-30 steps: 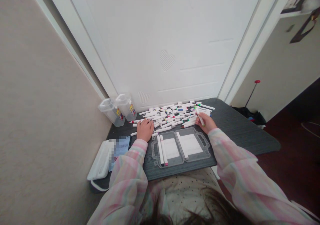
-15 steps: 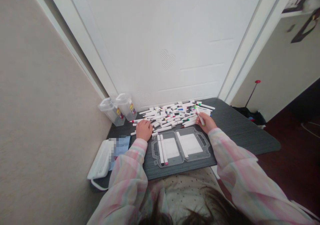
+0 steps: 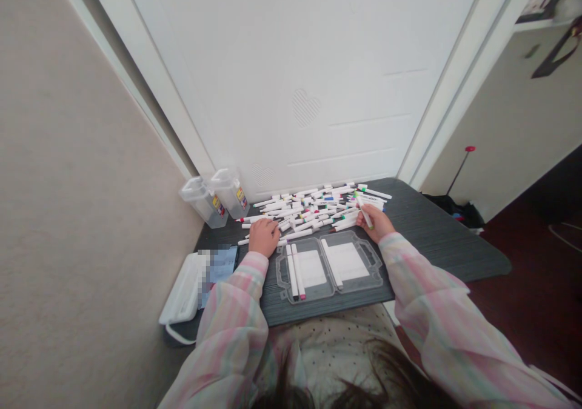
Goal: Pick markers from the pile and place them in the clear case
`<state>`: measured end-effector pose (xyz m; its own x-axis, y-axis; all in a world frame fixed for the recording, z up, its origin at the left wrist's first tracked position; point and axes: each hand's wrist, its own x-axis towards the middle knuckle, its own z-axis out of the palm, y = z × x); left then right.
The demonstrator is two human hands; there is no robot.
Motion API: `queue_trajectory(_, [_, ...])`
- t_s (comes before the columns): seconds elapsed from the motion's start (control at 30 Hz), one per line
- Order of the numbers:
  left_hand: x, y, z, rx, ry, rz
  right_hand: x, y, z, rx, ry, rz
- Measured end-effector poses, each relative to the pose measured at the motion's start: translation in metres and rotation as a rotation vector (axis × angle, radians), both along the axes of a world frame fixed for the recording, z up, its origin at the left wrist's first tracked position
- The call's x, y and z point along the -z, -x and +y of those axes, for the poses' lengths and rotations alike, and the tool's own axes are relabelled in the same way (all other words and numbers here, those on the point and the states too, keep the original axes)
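Note:
A heap of white markers (image 3: 313, 210) with coloured caps lies on the dark table (image 3: 422, 227) against the white door. My right hand (image 3: 373, 221) is closed on one white marker (image 3: 362, 210) at the heap's right end. My left hand (image 3: 264, 236) rests knuckles-up on the markers at the heap's left end, fingers curled; what it holds is hidden. In front of both hands lies an opened clear plastic case (image 3: 330, 268) with two markers in its left half and one in its right half.
Two clear lidded tubs (image 3: 213, 200) stand at the table's back left corner. A phone (image 3: 221, 265) and a white box (image 3: 184, 291) lie at the left edge. A beige wall is on the left; dark floor and a bag are to the right.
Almost nothing differs. My left hand has shifted slightly toward me on the markers; my right hand keeps the same marker in place.

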<state>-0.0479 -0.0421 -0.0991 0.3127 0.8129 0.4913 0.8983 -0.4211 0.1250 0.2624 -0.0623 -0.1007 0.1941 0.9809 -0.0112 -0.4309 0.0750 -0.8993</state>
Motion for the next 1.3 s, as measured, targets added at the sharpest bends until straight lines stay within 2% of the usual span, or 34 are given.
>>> queue_trajectory(0.37, [-0.0031,-0.0024,-0.0061,0.145,0.021,0.003,0.0019,-0.0019,0.0011,-0.006,0.020,-0.007])
queue_trajectory(0.97, [-0.0009,-0.0017,-0.0052,0.121,0.024,-0.031,-0.0027,0.0009,-0.0020,0.008,-0.006,-0.004])
queue_trajectory(1.3, [-0.0044,-0.0020,-0.0074,0.249,0.052,-0.033,-0.0028,0.0012,-0.0020,0.011,-0.004,-0.022])
